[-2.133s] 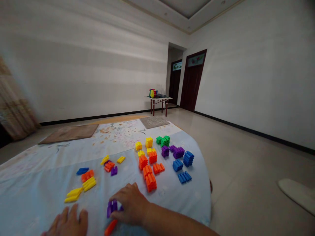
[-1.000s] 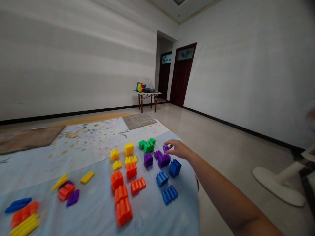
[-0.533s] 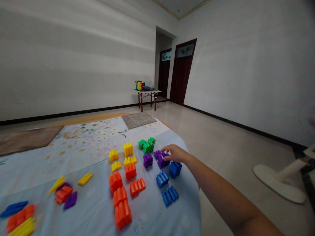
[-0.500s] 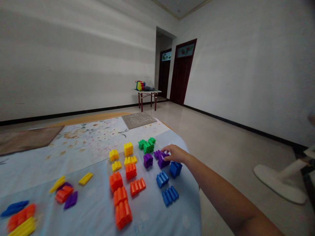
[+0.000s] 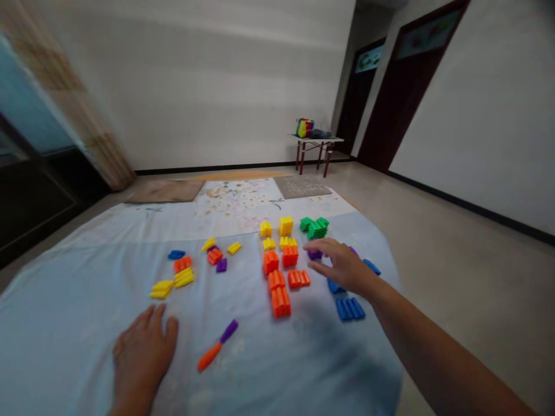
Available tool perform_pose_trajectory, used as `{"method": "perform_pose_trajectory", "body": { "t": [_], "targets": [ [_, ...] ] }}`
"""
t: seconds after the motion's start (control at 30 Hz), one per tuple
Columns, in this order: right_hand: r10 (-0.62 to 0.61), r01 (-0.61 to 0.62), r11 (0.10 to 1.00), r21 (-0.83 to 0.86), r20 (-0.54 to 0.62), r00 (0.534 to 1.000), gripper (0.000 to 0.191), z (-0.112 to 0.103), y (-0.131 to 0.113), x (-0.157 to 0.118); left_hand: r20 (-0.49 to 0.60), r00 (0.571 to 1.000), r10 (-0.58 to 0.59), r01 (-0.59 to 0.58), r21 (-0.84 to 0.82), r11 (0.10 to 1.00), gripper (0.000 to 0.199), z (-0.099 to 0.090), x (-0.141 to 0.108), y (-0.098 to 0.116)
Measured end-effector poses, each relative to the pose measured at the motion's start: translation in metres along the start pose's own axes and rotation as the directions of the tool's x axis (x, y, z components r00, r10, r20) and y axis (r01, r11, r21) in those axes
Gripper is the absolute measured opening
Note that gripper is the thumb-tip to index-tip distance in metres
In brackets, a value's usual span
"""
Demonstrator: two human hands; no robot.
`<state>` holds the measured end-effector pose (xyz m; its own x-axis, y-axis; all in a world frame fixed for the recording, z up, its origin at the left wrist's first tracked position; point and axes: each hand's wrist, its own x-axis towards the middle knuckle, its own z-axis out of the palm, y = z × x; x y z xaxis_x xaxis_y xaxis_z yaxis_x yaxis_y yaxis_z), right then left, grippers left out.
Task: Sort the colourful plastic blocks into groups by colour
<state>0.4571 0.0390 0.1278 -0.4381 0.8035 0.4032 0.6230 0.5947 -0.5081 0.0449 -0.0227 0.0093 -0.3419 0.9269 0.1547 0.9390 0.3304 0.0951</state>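
Note:
My right hand (image 5: 340, 263) hovers over the purple pieces (image 5: 315, 254), fingers apart and nothing between them; it hides part of them. My left hand (image 5: 145, 349) lies on the light blue cloth, fingers spread. Between the hands, a purple stick (image 5: 229, 331) and an orange stick (image 5: 209, 357) lie end to end. Orange stacks (image 5: 281, 302) stand mid-table, with yellow stacks (image 5: 286, 226) and green stacks (image 5: 318, 229) behind. Blue pieces (image 5: 350, 309) lie beneath my right forearm's near side. Loose yellow (image 5: 184, 277), orange (image 5: 182, 264) and blue pieces (image 5: 176, 254) lie beyond my left hand.
The round table carries a blue cloth (image 5: 234, 300) and a floral cloth (image 5: 243, 202). A brown mat (image 5: 167, 191) and a grey mat (image 5: 302, 186) lie at its far side. A small table (image 5: 318, 140) with a colourful bag (image 5: 304, 127) stands by the wall.
The view has swung left, bringing my left hand and the two end-to-end sticks into sight. My right hand has lifted off the purple pieces, its fingers now wider apart.

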Motion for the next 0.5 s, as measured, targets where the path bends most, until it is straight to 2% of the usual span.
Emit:
{"method": "perform_pose_trajectory", "body": {
  "t": [0.13,0.23,0.3,0.37,0.43,0.5],
  "targets": [
    [-0.145,0.107,0.977,0.185,0.204,0.968,0.031,0.068,-0.061,0.008,-0.046,0.997,-0.059,0.061,0.053,0.997,0.055,-0.003,-0.005,0.009],
    [-0.236,0.172,0.964,0.201,0.363,0.901,0.030,0.116,-0.089,0.014,-0.055,0.996,-0.068,0.070,0.040,0.997,0.055,-0.005,-0.007,0.013],
    [-0.256,0.208,0.966,0.155,0.440,0.861,0.031,0.139,-0.097,0.018,-0.045,0.996,-0.071,0.073,0.035,0.997,0.055,-0.006,-0.008,0.013],
    [-0.240,0.227,0.970,0.087,0.486,0.840,0.034,0.154,-0.099,0.022,-0.048,0.997,-0.066,0.068,0.036,0.997,0.054,-0.006,-0.009,0.012],
    [-0.207,0.226,0.974,0.026,0.515,0.832,0.036,0.163,-0.098,0.029,-0.059,0.996,-0.060,0.062,0.040,0.997,0.054,-0.007,-0.010,0.012],
    [-0.161,0.201,0.979,-0.026,0.501,0.850,0.035,0.169,-0.097,0.041,-0.065,0.996,-0.064,0.066,0.039,0.997,0.054,-0.007,-0.010,0.013]
  ]
}}
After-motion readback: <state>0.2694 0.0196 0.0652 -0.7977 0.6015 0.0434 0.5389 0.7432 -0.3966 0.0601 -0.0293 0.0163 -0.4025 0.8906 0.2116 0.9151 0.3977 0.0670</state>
